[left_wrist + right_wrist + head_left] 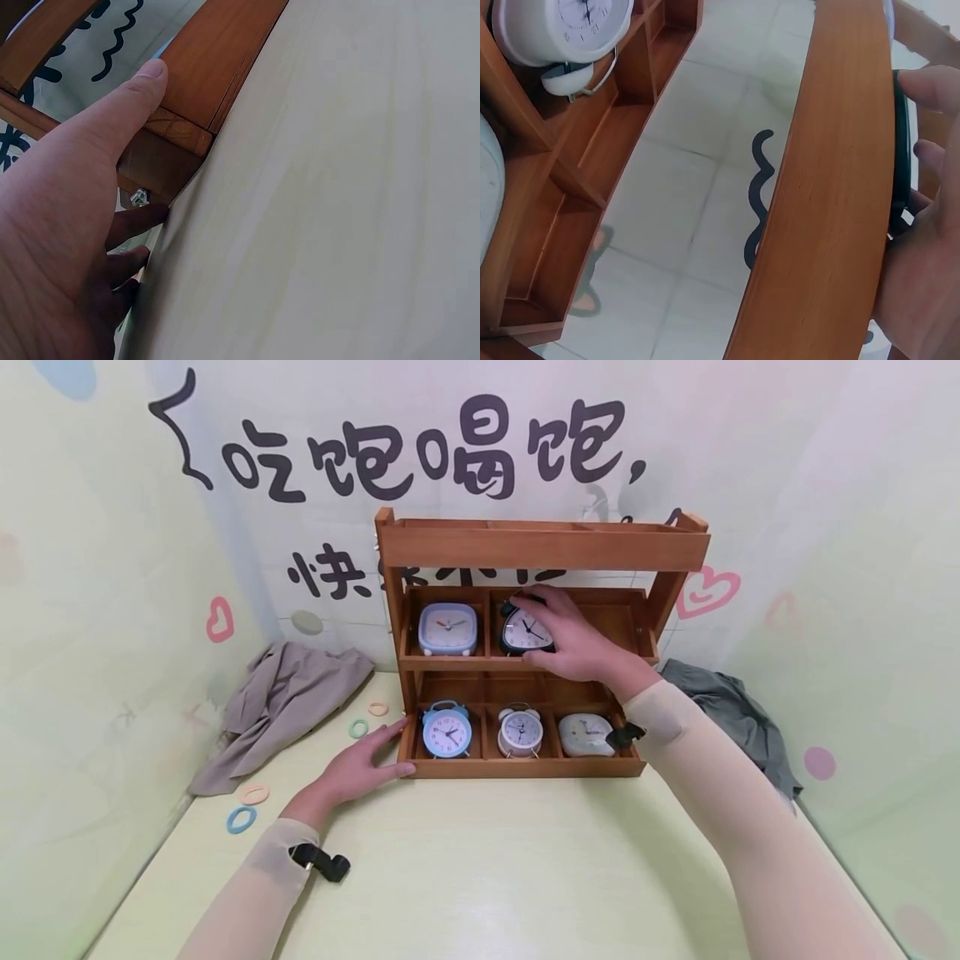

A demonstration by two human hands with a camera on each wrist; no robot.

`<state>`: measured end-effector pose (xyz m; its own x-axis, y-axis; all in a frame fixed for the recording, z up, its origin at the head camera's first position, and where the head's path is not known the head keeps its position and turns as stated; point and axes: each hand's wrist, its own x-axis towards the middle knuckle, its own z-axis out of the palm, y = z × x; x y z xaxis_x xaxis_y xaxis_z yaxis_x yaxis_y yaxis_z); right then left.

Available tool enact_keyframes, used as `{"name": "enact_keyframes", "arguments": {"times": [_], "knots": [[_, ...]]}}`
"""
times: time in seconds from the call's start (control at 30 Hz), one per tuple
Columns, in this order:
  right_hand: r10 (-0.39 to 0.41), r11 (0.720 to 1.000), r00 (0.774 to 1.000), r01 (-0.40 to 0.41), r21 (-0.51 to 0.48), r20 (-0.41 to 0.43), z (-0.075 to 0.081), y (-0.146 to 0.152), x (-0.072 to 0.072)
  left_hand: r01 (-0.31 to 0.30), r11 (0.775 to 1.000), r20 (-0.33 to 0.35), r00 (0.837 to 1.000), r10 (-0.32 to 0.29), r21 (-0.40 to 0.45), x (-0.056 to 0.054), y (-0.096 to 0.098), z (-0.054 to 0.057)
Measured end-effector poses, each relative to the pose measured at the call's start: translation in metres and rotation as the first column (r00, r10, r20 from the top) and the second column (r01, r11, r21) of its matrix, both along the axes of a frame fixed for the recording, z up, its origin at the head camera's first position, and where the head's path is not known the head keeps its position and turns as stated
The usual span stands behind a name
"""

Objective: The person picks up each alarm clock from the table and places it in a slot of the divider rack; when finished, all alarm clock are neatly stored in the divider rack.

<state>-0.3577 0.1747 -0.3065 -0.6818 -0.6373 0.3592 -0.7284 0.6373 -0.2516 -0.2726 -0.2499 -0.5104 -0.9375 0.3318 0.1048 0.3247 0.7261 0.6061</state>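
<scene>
A dark-rimmed alarm clock [527, 629] with a rounded triangular face stands in the middle tier of the wooden rack [543, 550], in its centre compartment. My right hand [573, 639] grips this clock, fingers over its top and thumb low at its front. In the right wrist view the clock's dark edge [901, 150] shows between the hand and the tier's front board. My left hand [358, 768] rests against the rack's lower left corner. Its thumb lies on the front board in the left wrist view, its other fingers along the side.
Left of the gripped clock sits a square blue-violet clock [447, 628]. The bottom tier holds a blue twin-bell clock [447, 732], a white twin-bell clock [520, 732] and a pale rounded clock [586, 734]. Coloured rings [242, 819], a taupe cloth [288, 706] and a grey-green cloth [731, 718] flank the rack.
</scene>
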Motion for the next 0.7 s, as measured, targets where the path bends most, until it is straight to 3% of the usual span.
{"name": "enact_keyframes", "arguments": {"times": [0.33, 0.7], "knots": [[0.014, 0.996, 0.999, -0.018, -0.082, -0.042, -0.014, 0.038, 0.035, 0.002, 1.000, -0.005, 1.000, -0.002, -0.006, 0.001, 0.001, -0.001], [-0.093, 0.984, 0.992, 0.078, -0.163, -0.088, -0.055, 0.114, 0.080, 0.010, 1.000, -0.024, 1.000, -0.010, -0.003, -0.001, -0.001, -0.003]]}}
